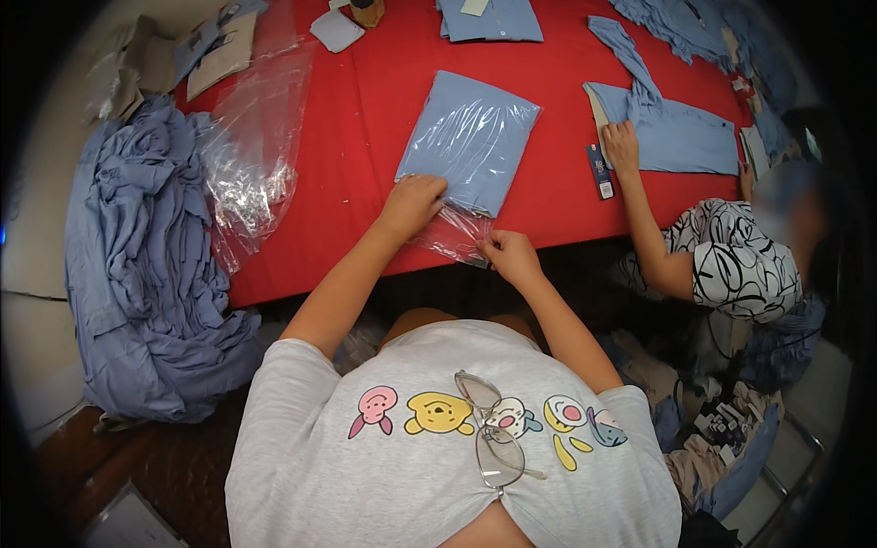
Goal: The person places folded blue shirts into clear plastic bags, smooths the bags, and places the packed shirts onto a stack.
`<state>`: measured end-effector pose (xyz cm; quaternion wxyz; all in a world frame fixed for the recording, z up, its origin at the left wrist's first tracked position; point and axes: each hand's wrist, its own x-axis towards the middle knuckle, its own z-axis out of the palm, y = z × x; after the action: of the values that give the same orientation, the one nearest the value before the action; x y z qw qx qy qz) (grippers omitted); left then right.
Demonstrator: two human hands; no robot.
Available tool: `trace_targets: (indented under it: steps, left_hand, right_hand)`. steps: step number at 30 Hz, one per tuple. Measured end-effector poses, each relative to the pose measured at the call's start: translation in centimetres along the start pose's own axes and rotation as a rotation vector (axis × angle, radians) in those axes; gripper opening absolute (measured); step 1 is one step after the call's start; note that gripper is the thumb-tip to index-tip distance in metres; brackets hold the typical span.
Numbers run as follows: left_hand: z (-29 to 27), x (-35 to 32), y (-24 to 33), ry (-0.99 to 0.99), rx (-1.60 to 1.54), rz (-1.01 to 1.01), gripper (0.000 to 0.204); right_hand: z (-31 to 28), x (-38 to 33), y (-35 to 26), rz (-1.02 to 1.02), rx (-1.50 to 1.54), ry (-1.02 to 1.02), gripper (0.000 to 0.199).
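Note:
A folded light-blue shirt (470,137) lies on the red-covered table inside a clear plastic bag (452,235), whose loose end hangs toward me at the table's front edge. My left hand (414,206) is closed at the near left corner of the bagged shirt, its fingers curled over the plastic there. Pinched between the fingers of my right hand (512,257) is the near right corner of the bag's loose end. The plastic between my two hands looks crumpled and shiny.
Clear plastic bags (251,173) lie at the table's left, beside a big heap of blue shirts (146,265). Another folded shirt (498,20) is at the far side. On the right, a co-worker's hand (621,146) rests on a partly folded shirt (685,132) near a dark tag (600,172).

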<state>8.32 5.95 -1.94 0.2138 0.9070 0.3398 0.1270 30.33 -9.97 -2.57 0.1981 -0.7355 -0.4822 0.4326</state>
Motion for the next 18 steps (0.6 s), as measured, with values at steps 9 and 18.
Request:
trace_targets:
  steps: [9, 18]
  left_hand:
    - [-1.8, -1.5, 5.3, -0.013, 0.043, 0.161, 0.058]
    - [4.9, -4.5, -0.2, 0.022, 0.363, 0.257, 0.064]
  right_hand:
    - [-2.6, -1.5, -4.2, -0.622, -0.362, 0.497, 0.088]
    - [-0.9, -1.7, 1.2, -0.55, -0.643, 0.105, 0.098]
